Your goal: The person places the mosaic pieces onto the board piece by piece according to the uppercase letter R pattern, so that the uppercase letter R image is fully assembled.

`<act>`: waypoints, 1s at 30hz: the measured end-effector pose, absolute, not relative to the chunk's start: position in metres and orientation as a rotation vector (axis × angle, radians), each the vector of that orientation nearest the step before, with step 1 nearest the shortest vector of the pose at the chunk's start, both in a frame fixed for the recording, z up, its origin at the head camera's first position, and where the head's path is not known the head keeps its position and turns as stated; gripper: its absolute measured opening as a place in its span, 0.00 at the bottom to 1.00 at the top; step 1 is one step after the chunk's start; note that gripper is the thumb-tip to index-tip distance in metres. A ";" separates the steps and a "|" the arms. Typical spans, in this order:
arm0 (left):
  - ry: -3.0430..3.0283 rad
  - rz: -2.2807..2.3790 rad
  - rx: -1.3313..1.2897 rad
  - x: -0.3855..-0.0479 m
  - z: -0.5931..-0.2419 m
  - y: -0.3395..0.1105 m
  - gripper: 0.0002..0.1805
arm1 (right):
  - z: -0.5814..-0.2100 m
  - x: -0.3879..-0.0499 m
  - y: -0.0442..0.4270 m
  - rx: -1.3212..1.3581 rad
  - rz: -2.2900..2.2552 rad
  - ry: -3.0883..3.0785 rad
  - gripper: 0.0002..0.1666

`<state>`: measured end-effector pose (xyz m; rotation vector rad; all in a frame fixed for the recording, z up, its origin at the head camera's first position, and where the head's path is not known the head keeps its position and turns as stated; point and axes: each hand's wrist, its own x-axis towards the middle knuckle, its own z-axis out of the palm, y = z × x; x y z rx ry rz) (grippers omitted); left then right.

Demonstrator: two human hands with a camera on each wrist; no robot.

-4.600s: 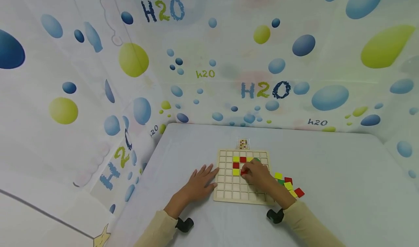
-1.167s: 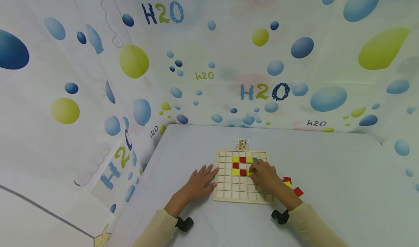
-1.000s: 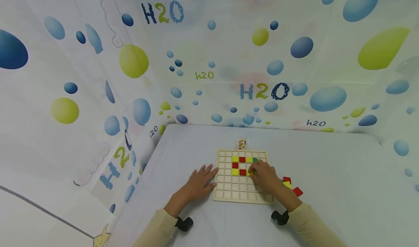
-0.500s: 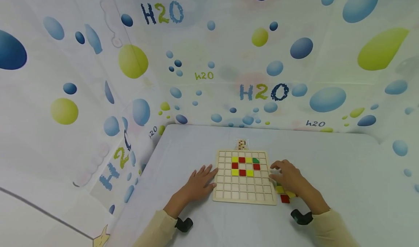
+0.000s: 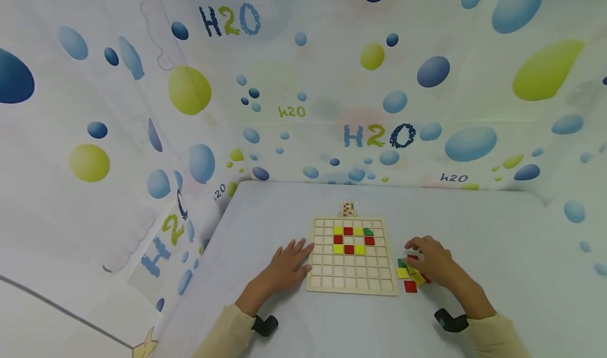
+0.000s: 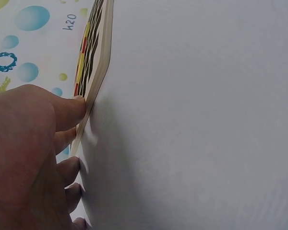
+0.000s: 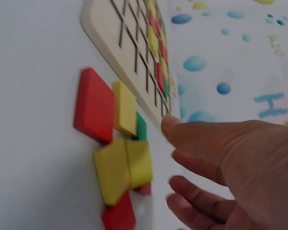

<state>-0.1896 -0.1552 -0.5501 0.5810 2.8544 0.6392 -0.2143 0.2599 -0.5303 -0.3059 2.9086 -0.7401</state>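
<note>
A light wooden grid board [image 5: 339, 282] lies on the white table. Yellow and red square tiles form a ring in its upper cells, with a green tile [image 5: 368, 232] at the top right corner. My left hand [image 5: 286, 265] rests flat with fingers spread, its thumb touching the board's left edge in the left wrist view. My right hand [image 5: 431, 260] is just above the loose tiles right of the board, thumb and fingers apart with nothing between them. Among these are a red tile [image 7: 93, 105], a yellow tile [image 7: 125, 109] and two overlapping yellow ones.
Behind the board lies a small printed pattern card [image 5: 348, 208]. A white cloth with blue and green drops [image 5: 374, 57] rises at the table's far edge and at its left. One green loose tile [image 5: 401, 262] sits close to the board's right side.
My right hand has set a red and then a yellow tile in the ring's lower row, let go and moved right to the loose tiles. The left hand has stayed in place.
</note>
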 end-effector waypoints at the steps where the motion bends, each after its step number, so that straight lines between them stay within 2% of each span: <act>1: 2.852 0.645 0.582 -0.190 -0.550 -0.155 0.33 | -0.532 -0.214 0.257 -0.313 -0.717 2.920 0.20; 9: 2.847 0.635 0.576 -0.190 -0.552 -0.155 0.34 | -0.534 -0.219 0.243 -0.304 -0.669 2.972 0.14; 16: 2.843 0.634 0.557 -0.189 -0.550 -0.156 0.34 | -0.540 -0.225 0.239 -0.315 -0.724 2.948 0.17; 24: 2.841 0.632 0.556 -0.189 -0.551 -0.157 0.34 | -0.544 -0.223 0.238 -0.354 -0.764 2.969 0.14; 30: 2.839 0.640 0.559 -0.189 -0.550 -0.157 0.34 | -0.547 -0.225 0.237 -0.296 -0.778 2.970 0.19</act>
